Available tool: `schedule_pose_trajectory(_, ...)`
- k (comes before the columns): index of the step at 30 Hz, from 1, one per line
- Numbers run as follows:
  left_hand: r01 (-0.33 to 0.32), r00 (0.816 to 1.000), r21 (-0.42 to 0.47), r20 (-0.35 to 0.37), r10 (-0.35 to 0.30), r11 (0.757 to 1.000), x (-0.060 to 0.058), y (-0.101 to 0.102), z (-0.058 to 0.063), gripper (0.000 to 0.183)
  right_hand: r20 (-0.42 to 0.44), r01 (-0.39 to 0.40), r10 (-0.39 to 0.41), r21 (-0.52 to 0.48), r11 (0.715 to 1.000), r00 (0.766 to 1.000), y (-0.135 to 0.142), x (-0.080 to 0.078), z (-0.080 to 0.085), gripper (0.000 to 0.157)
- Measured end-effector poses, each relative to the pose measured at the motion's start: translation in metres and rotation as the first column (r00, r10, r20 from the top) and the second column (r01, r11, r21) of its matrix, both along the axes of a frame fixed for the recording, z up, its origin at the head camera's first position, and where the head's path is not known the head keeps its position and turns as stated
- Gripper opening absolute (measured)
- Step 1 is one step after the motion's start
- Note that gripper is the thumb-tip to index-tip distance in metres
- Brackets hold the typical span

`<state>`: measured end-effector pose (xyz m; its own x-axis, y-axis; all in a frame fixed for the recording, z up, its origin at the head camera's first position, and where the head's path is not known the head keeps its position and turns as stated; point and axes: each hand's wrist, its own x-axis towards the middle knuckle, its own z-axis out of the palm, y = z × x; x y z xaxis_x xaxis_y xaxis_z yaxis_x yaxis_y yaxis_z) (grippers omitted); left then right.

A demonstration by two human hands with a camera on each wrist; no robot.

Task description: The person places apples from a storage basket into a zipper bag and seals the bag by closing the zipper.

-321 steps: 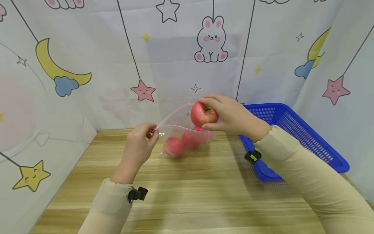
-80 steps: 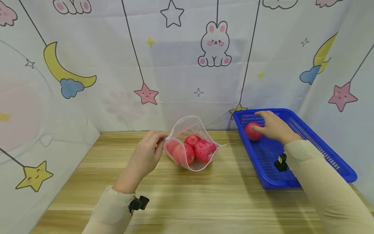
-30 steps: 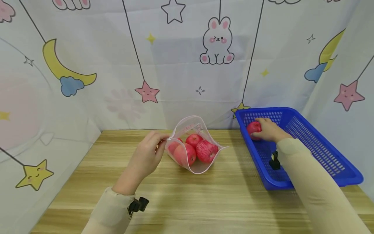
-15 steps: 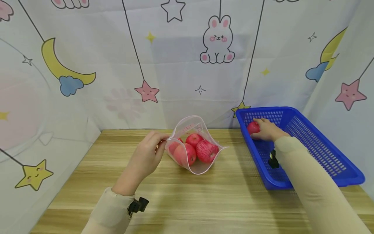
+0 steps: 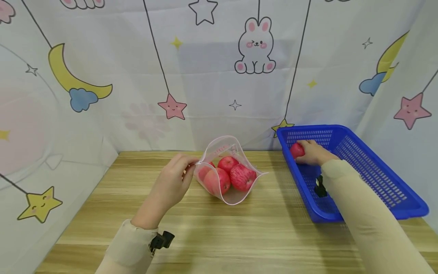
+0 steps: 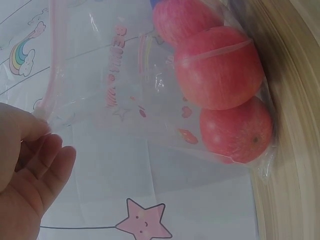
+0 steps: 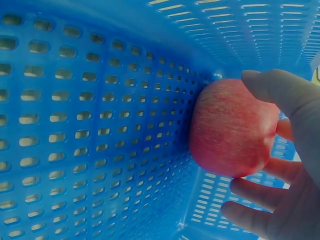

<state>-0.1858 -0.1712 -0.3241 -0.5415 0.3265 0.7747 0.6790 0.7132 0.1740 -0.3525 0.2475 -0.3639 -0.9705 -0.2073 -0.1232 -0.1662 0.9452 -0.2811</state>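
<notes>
My left hand [image 5: 171,182] pinches the left corner of a clear, pink-edged zip bag [image 5: 234,198], whose mouth gapes wide on the table. Several red apples [image 5: 243,177] lie inside it; through the film in the left wrist view, three apples [image 6: 220,67] are stacked along the bottom of the bag. Over on the right, my right hand [image 5: 313,153] is down in a blue plastic basket [image 5: 304,198], holding a red apple [image 5: 296,150] at its far left corner. The right wrist view shows the thumb over that apple [image 7: 232,130] and fingers curled along its other side.
The wooden table [image 5: 212,243] runs up to a white cloth backdrop [image 5: 205,76] printed with stars, a moon and a rabbit. The basket's raised, slotted walls surround my right hand. Black wrist devices sit on both sleeves.
Earlier my right hand held an apple at the bag's mouth, then reached into the basket. Now its fingers have closed in around the apple there. The left hand keeps its pinch; the mouth is wider.
</notes>
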Motion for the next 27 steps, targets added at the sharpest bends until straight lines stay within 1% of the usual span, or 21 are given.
schedule_pose_trajectory(7,-0.003,1.000,-0.005,-0.010,0.003,1.000,-0.0007,0.0006,-0.0001,0.022,0.028,0.020,-0.020,0.001,1.000,0.999,-0.0010,0.0019,0.0037,0.076)
schedule_pose_trajectory(18,0.004,1.000,-0.002,0.014,-0.004,1.000,-0.0001,0.0008,-0.0011,0.020,0.036,0.015,-0.015,-0.002,1.000,0.999,0.0031,0.0019,0.0020,0.073)
schedule_pose_trajectory(23,0.002,1.000,0.001,0.017,-0.002,1.000,0.0003,0.0009,-0.0007,0.020,0.020,-0.001,0.001,-0.018,1.000,1.000,0.0033,0.0013,0.0010,0.072)
schedule_pose_trajectory(27,0.004,1.000,0.000,0.013,-0.004,1.000,0.0001,0.0006,-0.0008,0.020,0.005,0.008,-0.008,-0.002,1.000,1.000,0.0038,-0.0006,0.0005,0.070)
